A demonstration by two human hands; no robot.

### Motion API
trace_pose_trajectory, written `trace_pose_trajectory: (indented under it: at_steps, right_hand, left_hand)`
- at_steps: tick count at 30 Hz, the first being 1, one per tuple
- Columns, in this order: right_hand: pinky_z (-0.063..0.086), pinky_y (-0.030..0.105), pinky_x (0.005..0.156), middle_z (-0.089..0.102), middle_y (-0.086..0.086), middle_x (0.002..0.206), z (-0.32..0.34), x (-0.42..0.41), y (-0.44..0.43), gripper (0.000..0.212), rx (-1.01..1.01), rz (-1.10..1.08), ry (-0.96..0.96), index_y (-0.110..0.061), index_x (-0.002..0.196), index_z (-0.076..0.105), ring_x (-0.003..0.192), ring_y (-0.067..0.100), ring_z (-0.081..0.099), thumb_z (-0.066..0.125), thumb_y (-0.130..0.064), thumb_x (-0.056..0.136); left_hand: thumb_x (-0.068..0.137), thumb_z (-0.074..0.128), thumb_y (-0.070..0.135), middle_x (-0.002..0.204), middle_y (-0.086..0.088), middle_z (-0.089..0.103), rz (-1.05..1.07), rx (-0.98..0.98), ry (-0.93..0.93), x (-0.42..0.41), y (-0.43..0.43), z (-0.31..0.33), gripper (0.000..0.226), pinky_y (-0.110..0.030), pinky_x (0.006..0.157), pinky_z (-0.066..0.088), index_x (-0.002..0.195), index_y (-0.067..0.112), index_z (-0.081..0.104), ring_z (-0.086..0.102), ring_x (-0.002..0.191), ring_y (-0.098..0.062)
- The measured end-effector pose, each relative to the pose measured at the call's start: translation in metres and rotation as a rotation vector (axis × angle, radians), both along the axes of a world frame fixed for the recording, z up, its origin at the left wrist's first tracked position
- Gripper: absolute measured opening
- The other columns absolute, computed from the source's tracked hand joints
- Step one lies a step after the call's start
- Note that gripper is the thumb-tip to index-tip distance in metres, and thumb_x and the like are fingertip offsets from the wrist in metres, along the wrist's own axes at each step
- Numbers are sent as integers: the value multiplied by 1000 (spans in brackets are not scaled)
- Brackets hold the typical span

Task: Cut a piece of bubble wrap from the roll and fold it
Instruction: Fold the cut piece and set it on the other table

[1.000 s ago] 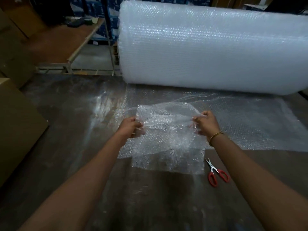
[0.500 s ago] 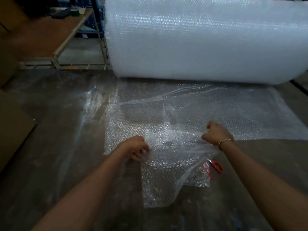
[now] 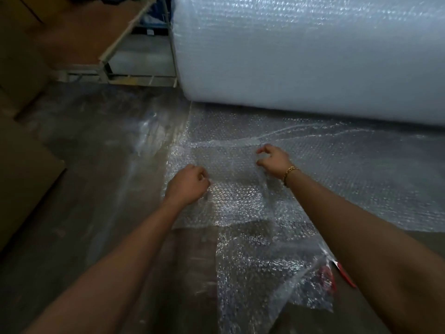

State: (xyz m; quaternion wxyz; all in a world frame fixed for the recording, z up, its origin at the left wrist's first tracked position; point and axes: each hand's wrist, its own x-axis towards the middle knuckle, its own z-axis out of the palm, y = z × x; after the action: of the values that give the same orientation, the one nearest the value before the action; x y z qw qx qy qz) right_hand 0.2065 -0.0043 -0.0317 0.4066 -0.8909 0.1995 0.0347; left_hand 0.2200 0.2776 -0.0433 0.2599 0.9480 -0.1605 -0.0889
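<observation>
Head view: left hand (image 3: 186,186) and right hand (image 3: 274,160) each pinch the cut bubble wrap piece (image 3: 252,261), edge held taut, apparently for a straight fold.

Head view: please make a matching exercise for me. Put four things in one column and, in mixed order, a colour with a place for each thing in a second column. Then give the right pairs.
Things:
1. roll
2. scissors
3. bracelet
4. box

Colour and place:
A. gold, worn by the person
B. red, partly under the wrap
C. white, farthest from the camera
D. brown, at the left edge

Pairs: 1-C, 2-B, 3-A, 4-D
</observation>
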Motion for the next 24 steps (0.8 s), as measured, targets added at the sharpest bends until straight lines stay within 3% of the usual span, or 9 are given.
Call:
trace_pose_trajectory:
  at_steps: [3, 5, 8, 10, 12, 17, 20, 22, 24]
  right_hand:
    - [52, 49, 100, 65, 7, 122, -21, 28, -7, 28, 24, -22, 39, -39, 102, 65, 119, 34, 56, 76, -26, 79]
    - [55, 40, 93, 68, 4, 115, -19, 32, -1, 26, 46, -45, 16, -37, 99, 68, 110, 27, 60, 79, -24, 79]
    - [51, 22, 65, 67, 1, 90, -10, 34, 12, 23, 125, -18, -55, -24, 93, 70, 79, 15, 61, 76, -5, 82]
    - [45, 22, 55, 61, 0, 75, -3, 33, 22, 27, 167, 39, -91, -20, 85, 70, 65, 13, 54, 70, 7, 83]
    - [49, 29, 64, 61, -1, 76, 6, 32, 31, 34, 229, 74, -140, -22, 82, 69, 71, 18, 56, 67, 12, 83]
    - [56, 43, 84, 70, -4, 104, 43, 21, 45, 37, 400, 136, -263, -24, 90, 71, 91, 27, 63, 63, 13, 87]
    - [54, 37, 79, 73, -3, 106, 66, 14, 46, 41, 473, 176, -324, -24, 95, 74, 87, 24, 61, 59, 14, 87]
    - [52, 29, 72, 76, -7, 96, 83, 10, 44, 41, 541, 154, -360, -22, 94, 74, 82, 20, 61, 58, 15, 87]
    - [50, 24, 67, 76, -10, 88, 100, 6, 40, 42, 596, 111, -386, -21, 92, 74, 78, 16, 63, 56, 16, 87]
  left_hand:
    - [85, 62, 44, 122, -8, 59, 23, -53, -8, 18, 6, -4, 37, -43, 99, 47, 117, 26, 68, 56, 116, -28]
    - [79, 56, 52, 130, -9, 55, 88, -67, 16, 30, 10, -4, 49, -47, 104, 44, 122, 29, 66, 53, 122, -31]
    - [71, 53, 59, 133, -8, 52, 192, -120, 89, 44, 14, -8, 57, -48, 109, 41, 120, 33, 67, 50, 126, -31]
    - [65, 55, 58, 134, -8, 50, 245, -179, 150, 53, 16, -11, 61, -50, 109, 41, 120, 35, 65, 51, 124, -32]
    - [66, 61, 53, 138, -10, 49, 287, -240, 184, 63, 20, -13, 67, -52, 105, 45, 129, 32, 59, 54, 121, -34]
    - [77, 75, 41, 148, -11, 47, 399, -355, 221, 76, 27, -16, 78, -53, 105, 46, 145, 26, 41, 51, 128, -32]
    - [66, 73, 46, 154, -12, 42, 471, -447, 250, 85, 26, -18, 100, -52, 109, 43, 153, 26, 28, 45, 136, -34]
    - [73, 75, 36, 158, -15, 35, 505, -555, 290, 80, 19, 1, 103, -49, 111, 41, 157, 23, 17, 41, 139, -35]
    - [85, 72, 20, 156, -15, 34, 552, -674, 339, 75, 11, 18, 97, -41, 100, 46, 159, 19, 9, 46, 129, -32]
